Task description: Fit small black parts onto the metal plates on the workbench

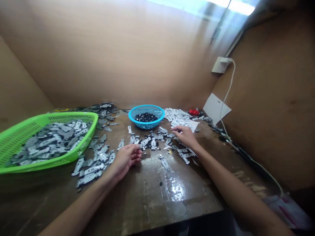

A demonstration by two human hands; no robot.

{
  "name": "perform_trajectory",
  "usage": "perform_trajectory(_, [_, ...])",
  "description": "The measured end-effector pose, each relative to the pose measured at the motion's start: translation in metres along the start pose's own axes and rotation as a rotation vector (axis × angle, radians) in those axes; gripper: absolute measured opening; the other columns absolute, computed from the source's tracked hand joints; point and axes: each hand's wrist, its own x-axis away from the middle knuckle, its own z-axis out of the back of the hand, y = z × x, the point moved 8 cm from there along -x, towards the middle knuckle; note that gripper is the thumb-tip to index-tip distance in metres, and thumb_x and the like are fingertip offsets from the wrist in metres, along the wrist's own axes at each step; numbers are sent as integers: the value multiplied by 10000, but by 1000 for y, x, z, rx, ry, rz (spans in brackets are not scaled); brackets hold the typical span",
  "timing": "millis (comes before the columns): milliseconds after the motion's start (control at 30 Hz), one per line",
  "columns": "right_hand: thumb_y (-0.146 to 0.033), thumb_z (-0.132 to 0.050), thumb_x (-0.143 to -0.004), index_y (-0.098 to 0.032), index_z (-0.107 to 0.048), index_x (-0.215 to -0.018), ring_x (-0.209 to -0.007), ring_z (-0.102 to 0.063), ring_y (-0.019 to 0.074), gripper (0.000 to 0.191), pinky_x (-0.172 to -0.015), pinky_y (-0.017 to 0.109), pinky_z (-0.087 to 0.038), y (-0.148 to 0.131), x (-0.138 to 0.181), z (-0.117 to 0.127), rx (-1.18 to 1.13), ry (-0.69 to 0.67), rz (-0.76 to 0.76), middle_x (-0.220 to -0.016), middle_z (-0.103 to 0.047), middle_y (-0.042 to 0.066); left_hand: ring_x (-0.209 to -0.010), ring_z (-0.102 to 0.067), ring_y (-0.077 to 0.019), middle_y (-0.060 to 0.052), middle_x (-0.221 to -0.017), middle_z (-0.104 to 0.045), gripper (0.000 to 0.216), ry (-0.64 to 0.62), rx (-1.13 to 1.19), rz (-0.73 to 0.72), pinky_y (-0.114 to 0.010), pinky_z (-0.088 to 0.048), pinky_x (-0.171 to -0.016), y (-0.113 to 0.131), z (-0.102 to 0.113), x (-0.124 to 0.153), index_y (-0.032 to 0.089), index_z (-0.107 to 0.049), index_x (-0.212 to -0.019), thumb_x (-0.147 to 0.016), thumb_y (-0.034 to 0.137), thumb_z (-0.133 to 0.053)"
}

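My left hand [128,159] is closed, its thumb and forefinger pinching the end of a flat grey plastic car-shaped piece [145,143]. Around that piece lie more grey pieces and small black round parts [148,137] in a loose heap. Off to the right, my right hand [186,136] hovers over scattered grey pieces [183,154], thumb and fingertips drawn together. Whatever those right fingertips hold, if anything, is too small to make out. Just beyond them spreads a pile of white pieces [178,116].
A green basket [92,131] full of grey pieces stands at the left, with more pieces [90,173] beside it. Behind the heap is a blue basket [147,125] of black parts. A red object [194,112], a white card [216,108] and a cable [231,82] are at the right.
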Motion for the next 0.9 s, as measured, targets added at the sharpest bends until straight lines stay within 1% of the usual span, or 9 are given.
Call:
perform_trajectory(67, [-316, -555, -777, -216, -678, -830, -797, -560, 161, 167, -751, 281, -405, -15, 5, -16, 232, -61, 110, -843, -645, 33, -547, -522, -81, -33, -702, -568, 222, -10, -8, 2, -185, -428, -497, 0, 0, 0, 136, -503, -807, -709, 289, -631])
perform_trajectory(133, [-346, -567, -775, -230, -674, -832, -814, -552, 169, 169, -717, 270, -399, -19, 9, -28, 399, -87, 131, -846, -637, 38, -547, -522, -80, -32, -704, -568, 239, -32, -27, 10, -185, -430, -501, -1, -2, 0, 139, -502, -806, -707, 312, -634])
perform_trajectory(200, [-378, -587, -758, -239, -672, -815, -825, -542, 181, 173, -660, 260, -388, -19, 11, -37, 521, -105, 130, -840, -627, 41, -555, -525, -78, -31, -712, -568, 253, -61, -46, 19, -184, -431, -511, -3, -4, 1, 140, -503, -811, -709, 333, -632])
perform_trajectory(300, [-332, -584, -765, -259, -669, -793, -838, -526, 191, 115, -616, 254, -369, -17, 12, -46, 613, -123, 135, -821, -620, 34, -566, -529, -75, -25, -717, -565, 263, -93, -62, 18, -177, -426, -519, -5, -7, 2, 144, -508, -823, -715, 353, -625])
perform_trajectory(467, [-285, -550, -792, -254, -655, -833, -833, -526, 195, 116, -630, 263, -374, -11, 12, -44, 611, -109, 114, -807, -624, 35, -561, -525, -71, -21, -710, -564, 260, -129, -94, 40, -175, -414, -516, -9, -11, 3, 146, -503, -801, -716, 364, -616])
perform_trajectory(600, [-259, -530, -801, -227, -632, -899, -770, -555, 172, 145, -656, 261, -390, -13, 13, -37, 528, -127, 125, -812, -635, 29, -551, -527, -73, -21, -701, -569, 254, -155, -149, 78, -180, -412, -514, -13, -15, 6, 147, -495, -782, -719, 370, -598])
perform_trajectory(767, [-188, -558, -771, -239, -636, -857, -806, -559, 172, 127, -702, 272, -392, -37, 21, -37, 484, -257, 306, -837, -648, 3, -528, -526, -78, -30, -688, -582, 257, -161, -252, 105, -194, -416, -502, -16, -19, 9, 138, -510, -766, -696, 368, -601])
perform_trajectory(833, [-179, -574, -761, -234, -644, -850, -814, -560, 177, 126, -707, 281, -394, -48, 24, -35, 458, -266, 355, -834, -649, 13, -535, -534, -86, -36, -682, -586, 267, -153, -270, 104, -203, -423, -510, -16, -19, 9, 133, -516, -748, -681, 374, -610])
perform_trajectory(900, [-191, -582, -764, -221, -648, -855, -793, -568, 170, 116, -708, 283, -404, -59, 26, -32, 361, -237, 367, -823, -647, 23, -538, -539, -90, -37, -677, -588, 273, -150, -273, 106, -209, -427, -515, -15, -19, 9, 131, -516, -732, -672, 379, -617])
